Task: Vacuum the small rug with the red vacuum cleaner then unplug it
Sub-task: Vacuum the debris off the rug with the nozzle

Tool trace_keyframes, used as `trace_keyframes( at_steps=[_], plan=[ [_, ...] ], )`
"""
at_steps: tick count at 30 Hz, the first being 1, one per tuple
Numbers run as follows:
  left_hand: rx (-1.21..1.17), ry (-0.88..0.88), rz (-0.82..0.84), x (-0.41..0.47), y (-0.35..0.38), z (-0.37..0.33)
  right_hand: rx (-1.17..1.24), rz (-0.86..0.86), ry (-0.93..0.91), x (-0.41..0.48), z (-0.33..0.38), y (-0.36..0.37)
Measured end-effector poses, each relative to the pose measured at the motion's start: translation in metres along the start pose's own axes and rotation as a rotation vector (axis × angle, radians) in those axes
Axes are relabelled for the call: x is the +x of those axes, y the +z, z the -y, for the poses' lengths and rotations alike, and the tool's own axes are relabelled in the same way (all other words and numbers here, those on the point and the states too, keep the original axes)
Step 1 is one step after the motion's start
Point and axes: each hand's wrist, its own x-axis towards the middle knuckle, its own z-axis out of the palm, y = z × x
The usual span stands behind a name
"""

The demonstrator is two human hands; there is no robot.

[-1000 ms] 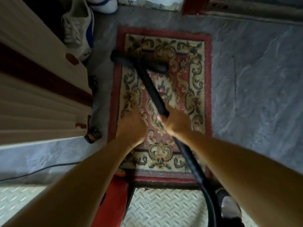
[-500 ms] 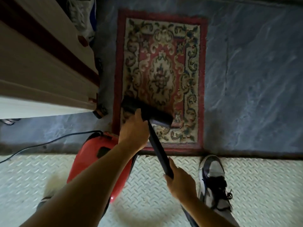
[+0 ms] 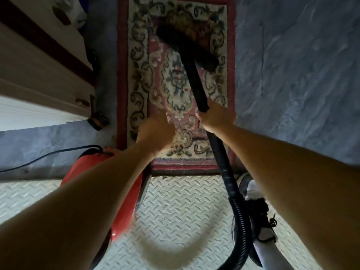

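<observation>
At 12 o'clock you've got the rug: woven cloth pile, rough and matt. The wand and floor head on it are matt black plastic, and the hose at 5 o'clock is ribbed black plastic. The vacuum body at 8 o'clock is smooth glossy red plastic, the floor plate at 6 o'clock is pale with a raised diamond tread, the floor at 2 o'clock looks like matt, mottled blue-grey stone, and the cabinet at 10 o'clock is smooth pale wood.

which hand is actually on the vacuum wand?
The right hand, gripping the black wand where the hose joins; the left hand is blurred, apart from it.
</observation>
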Motion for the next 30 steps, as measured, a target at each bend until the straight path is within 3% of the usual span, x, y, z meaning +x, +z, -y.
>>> trace_keyframes(
  at_steps=[5,10,13,16,22,26,30],
  plan=[
    [0.046,-0.069,0.042,-0.016,0.006,-0.015,0.076,0.069,-0.026,-0.064,-0.024,0.016],
    [0.038,-0.081,0.130,-0.043,0.015,-0.048,0.000,0.350,0.130,-0.212,-0.061,0.062],
    [0.034,-0.067,0.156,-0.047,0.021,-0.060,-0.009,0.461,0.178,-0.246,-0.067,0.065],
    [0.047,-0.056,0.160,-0.041,0.027,-0.062,-0.079,0.399,0.171,-0.217,-0.074,0.055],
    [0.080,0.031,0.112,-0.009,0.029,-0.043,-0.002,-0.028,0.092,-0.056,-0.054,-0.001],
    [0.110,0.057,0.070,0.017,0.016,-0.019,-0.014,-0.009,0.176,0.030,-0.036,-0.040],
    [0.060,-0.074,-0.010,0.010,-0.006,-0.003,-0.056,-0.027,0.179,-0.001,-0.036,-0.023]
  ],
)
